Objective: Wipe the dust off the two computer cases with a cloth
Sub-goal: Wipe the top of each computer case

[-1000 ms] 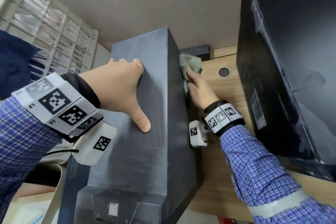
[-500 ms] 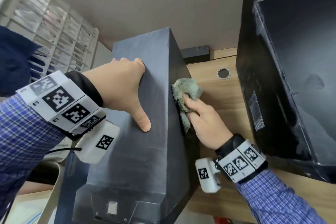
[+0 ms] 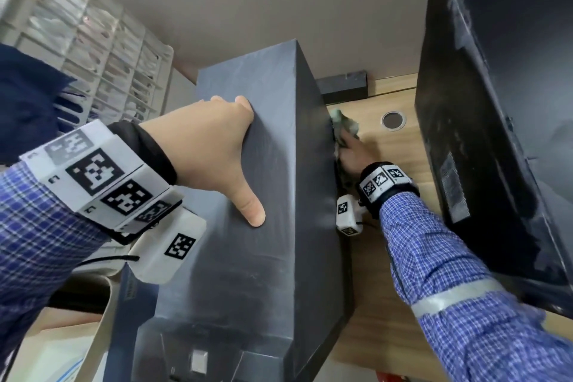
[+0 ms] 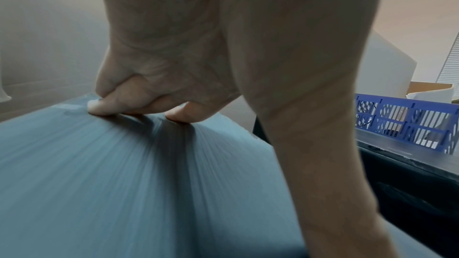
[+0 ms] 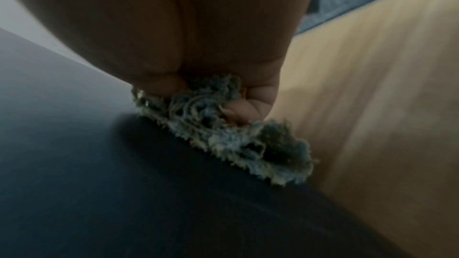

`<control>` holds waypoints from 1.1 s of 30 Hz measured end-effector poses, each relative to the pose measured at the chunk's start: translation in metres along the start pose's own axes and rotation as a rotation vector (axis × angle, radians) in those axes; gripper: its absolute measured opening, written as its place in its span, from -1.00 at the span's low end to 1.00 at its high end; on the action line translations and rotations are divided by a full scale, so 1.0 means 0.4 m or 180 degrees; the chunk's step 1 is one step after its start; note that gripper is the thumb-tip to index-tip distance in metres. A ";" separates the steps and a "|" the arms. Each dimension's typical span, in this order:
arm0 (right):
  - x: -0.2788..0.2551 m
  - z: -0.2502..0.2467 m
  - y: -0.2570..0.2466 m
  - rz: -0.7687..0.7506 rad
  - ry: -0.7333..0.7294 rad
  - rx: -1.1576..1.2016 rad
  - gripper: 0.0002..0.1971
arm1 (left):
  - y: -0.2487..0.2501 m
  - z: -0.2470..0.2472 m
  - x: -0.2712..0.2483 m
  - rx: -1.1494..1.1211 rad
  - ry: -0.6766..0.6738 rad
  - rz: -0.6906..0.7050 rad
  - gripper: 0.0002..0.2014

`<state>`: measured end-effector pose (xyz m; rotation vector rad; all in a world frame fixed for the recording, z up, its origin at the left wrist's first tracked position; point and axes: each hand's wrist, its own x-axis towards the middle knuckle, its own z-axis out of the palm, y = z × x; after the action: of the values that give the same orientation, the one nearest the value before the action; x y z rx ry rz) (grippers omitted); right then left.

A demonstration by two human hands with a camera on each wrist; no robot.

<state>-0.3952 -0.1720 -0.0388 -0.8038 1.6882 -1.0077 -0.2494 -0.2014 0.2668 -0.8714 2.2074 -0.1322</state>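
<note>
Grey-green frayed cloth (image 3: 344, 129), bunched in the right hand (image 3: 352, 156), is pressed against the dark grey case (image 3: 248, 195), steadied by the flat, spread left hand (image 3: 214, 152); remaining panels are judged next.

The near case (image 3: 248, 226) is dark grey on top, with pale dusty smears. Its side is nearly black. The other case (image 3: 496, 133) is black with light dust marks and a small grey tape patch. The cloth (image 5: 223, 134) is fuzzy, green and grey-blue mixed. The tabletop (image 3: 387, 257) is light brown wood with thin lines. Both sleeves (image 3: 449, 273) are blue and white checks, and one has a grey-white band. The wrist bands (image 3: 102, 177) are white with black square patterns. The basket (image 4: 407, 123) is bright blue. The wall (image 3: 279, 3) is plain beige-grey. The rack (image 3: 93, 56) is white.
</note>
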 end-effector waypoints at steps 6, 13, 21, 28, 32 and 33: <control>0.049 0.028 0.139 0.0656 -0.0177 -0.0625 -0.26 | -0.003 0.001 0.004 0.0001 0.0033 0.0024 0.36; -0.037 0.058 0.147 0.0821 -0.0151 -0.0322 -0.44 | 0.001 -0.002 0.002 -0.0049 0.0006 -0.0007 0.25; -0.180 0.113 0.211 0.0827 -0.0253 -0.0472 -0.52 | 0.013 -0.012 -0.006 -0.0232 0.0055 -0.0001 0.07; -0.340 0.176 0.274 0.1007 -0.0374 -0.0367 -0.48 | 0.019 -0.007 -0.032 -0.0425 0.0183 -0.0033 0.26; -0.447 0.223 0.300 0.1005 -0.0428 -0.0438 -0.41 | 0.013 0.016 -0.062 -0.0625 0.0329 -0.0181 0.40; -0.470 0.233 0.303 0.0998 -0.0410 -0.0395 -0.40 | 0.011 0.024 -0.073 -0.0682 0.0395 -0.0233 0.44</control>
<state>-0.2554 0.0197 -0.0890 -0.6425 1.7121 -0.6290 -0.2310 -0.1784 0.2763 -1.0879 2.3362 0.0167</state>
